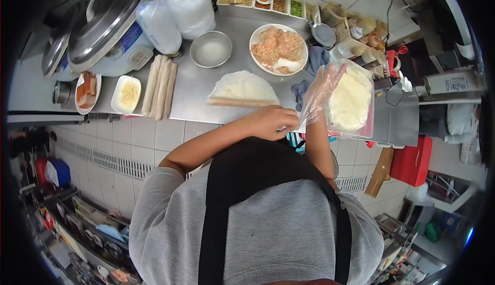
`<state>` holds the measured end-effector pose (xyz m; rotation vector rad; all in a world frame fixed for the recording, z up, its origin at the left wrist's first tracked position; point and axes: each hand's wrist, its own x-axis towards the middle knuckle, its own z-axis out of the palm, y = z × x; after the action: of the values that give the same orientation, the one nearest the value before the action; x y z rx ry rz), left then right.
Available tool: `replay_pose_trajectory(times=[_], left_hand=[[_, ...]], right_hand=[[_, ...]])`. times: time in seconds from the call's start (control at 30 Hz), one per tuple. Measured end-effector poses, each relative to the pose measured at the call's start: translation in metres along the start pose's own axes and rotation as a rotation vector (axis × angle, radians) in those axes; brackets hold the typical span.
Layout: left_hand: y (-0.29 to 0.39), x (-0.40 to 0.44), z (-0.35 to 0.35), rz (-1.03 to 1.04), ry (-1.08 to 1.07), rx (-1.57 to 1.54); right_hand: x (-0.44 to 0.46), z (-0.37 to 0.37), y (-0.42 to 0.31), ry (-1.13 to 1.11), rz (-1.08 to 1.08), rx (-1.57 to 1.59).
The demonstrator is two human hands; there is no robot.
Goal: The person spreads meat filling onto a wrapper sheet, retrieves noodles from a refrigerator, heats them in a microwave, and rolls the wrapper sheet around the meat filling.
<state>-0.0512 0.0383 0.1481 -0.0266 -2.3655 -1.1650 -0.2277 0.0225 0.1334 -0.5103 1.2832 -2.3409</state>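
Observation:
My right hand (324, 90) wears a clear plastic glove, its fingers stretched out beside a tray of pale dough (350, 99). My left hand (274, 121) is bare, with bent fingers closed at the loose cuff of the plastic glove (307, 116). Left of my hands, a white round wrapper (245, 86) lies on the steel table, with a pinkish strip of filling (237, 102) along its near edge. Behind it stands a white bowl of pink minced filling (278, 47). A metal bowl (211, 49) with whitish contents is to its left.
Several long pale rolls (161, 88) lie left on the table, beside a dish of shreds (127, 95) and a plate of orange-brown pieces (88, 93). Large lidded pots (108, 22) stand back left. Blue cloths (300, 90) lie near my right hand. Seasoning trays (262, 2) line the back.

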Motion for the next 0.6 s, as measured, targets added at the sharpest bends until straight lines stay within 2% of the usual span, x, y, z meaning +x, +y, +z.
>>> replay_pose_trajectory(times=[0.03,0.07,0.1,0.17,0.2,0.23,0.27,0.33,0.47,0.53,0.6], left_hand=[[-0.008,-0.017,-0.004,-0.145,-0.020,-0.124],[-0.019,-0.036,-0.008,-0.238,0.042,-0.081],[-0.033,-0.054,-0.013,-0.328,0.102,-0.037],[-0.069,-0.094,-0.017,-0.445,0.174,0.282],[-0.080,-0.105,-0.017,-0.455,0.178,0.283],[-0.087,-0.115,-0.016,-0.568,0.179,0.305],[-0.092,-0.123,-0.016,-0.679,0.181,0.329],[-0.101,-0.137,-0.014,-0.727,0.164,0.302],[-0.097,-0.150,-0.025,-0.828,0.179,0.229],[-0.098,-0.163,-0.033,-0.833,0.215,0.250],[-0.096,-0.171,-0.034,-0.836,0.246,0.267]], right_hand=[[0.001,-0.007,0.014,-0.095,-0.031,-0.146],[0.000,-0.011,0.022,-0.190,-0.066,-0.291],[-0.011,-0.009,0.017,-0.350,0.016,-0.468],[-0.022,-0.036,0.056,-0.741,-0.036,-0.534],[-0.034,-0.041,0.066,-0.901,0.003,-0.577],[-0.047,-0.045,0.071,-1.061,0.044,-0.617],[-0.055,-0.048,0.074,-1.069,0.049,-0.612],[-0.065,-0.053,0.080,-1.459,-0.043,-1.073],[-0.063,-0.073,0.099,-1.535,-0.192,-1.148],[-0.065,-0.052,0.093,-1.530,0.018,-1.329],[-0.076,-0.024,0.089,-1.541,0.041,-1.338]])
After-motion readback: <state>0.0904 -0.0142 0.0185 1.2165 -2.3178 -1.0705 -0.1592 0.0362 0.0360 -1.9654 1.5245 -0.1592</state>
